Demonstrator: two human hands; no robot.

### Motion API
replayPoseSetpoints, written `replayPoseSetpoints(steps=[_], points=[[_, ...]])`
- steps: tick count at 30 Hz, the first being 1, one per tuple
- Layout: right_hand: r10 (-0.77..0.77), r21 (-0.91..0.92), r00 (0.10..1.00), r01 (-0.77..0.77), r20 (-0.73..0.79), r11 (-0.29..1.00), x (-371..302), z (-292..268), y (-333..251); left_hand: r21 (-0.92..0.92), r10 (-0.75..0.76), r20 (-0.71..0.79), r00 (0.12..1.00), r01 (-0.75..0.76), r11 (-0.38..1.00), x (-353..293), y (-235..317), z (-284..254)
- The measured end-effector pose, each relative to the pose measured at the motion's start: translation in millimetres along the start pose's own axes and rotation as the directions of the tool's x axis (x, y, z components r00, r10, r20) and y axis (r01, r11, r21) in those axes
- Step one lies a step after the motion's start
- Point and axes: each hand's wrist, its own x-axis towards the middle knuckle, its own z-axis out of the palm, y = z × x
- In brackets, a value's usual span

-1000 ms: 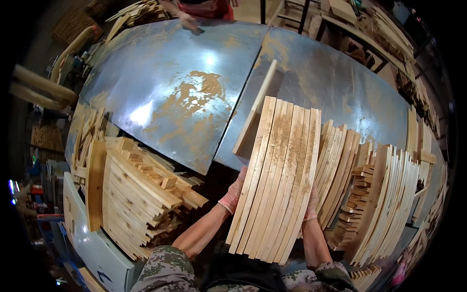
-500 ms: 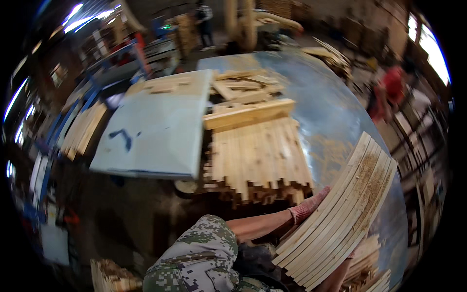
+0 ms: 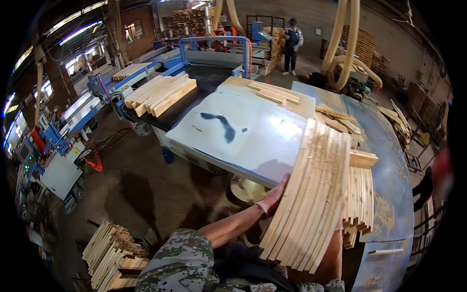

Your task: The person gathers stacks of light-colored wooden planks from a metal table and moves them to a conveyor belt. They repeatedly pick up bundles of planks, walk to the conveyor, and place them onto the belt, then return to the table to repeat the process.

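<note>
A row of long, pale wooden strips [image 3: 311, 194] lies side by side between my two hands, tilted up and away from me. My left hand [image 3: 275, 196], in a pinkish work glove, is closed on its left edge. At the right edge my right hand [image 3: 339, 223] shows only a sliver of glove; the strips hide its fingers. The far end of the strips overlaps the right part of a pale blue-grey tabletop [image 3: 262, 131]. Behind them to the right, a stack of wooden strips [image 3: 360, 194] with a thicker board [image 3: 363, 158] across it is partly covered.
On a black conveyor belt [image 3: 214, 78] at far left lie more strips [image 3: 160, 95]. A dusty metal table [image 3: 389, 185] extends right. A wood pile [image 3: 114, 255] stands low at left. One person [image 3: 292, 46] stands at the back; a blurred red shape [image 3: 441, 168] is at far right.
My view has swung left, bringing the conveyor and machines into sight. The strips in my hands have moved left, from above the metal table to the edge of the pale tabletop.
</note>
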Motion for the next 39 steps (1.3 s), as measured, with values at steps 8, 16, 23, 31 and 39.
replayPoseSetpoints(steps=[8,16,23,31,39], points=[[0.342,0.362,0.767,-0.581,0.543,0.729,155,110,147,-0.237,0.023,-0.269,0.963,-0.089,0.967,53,41,-183],[0.084,-0.311,0.905,0.055,0.417,0.949,343,157,296,-0.288,0.126,-0.275,0.953,-0.207,0.935,165,136,-325],[0.34,0.033,0.938,-0.343,0.065,0.939,418,319,292,-0.215,0.184,-0.201,0.962,-0.227,0.95,262,235,-409],[0.055,0.154,0.998,-0.059,0.031,0.986,527,328,347,-0.216,0.1,-0.172,0.98,-0.136,0.967,337,317,-459],[-0.095,-0.919,0.97,-0.175,-0.222,0.354,408,389,246,0.247,0.482,0.07,0.873,-0.484,0.839,304,307,-469]])
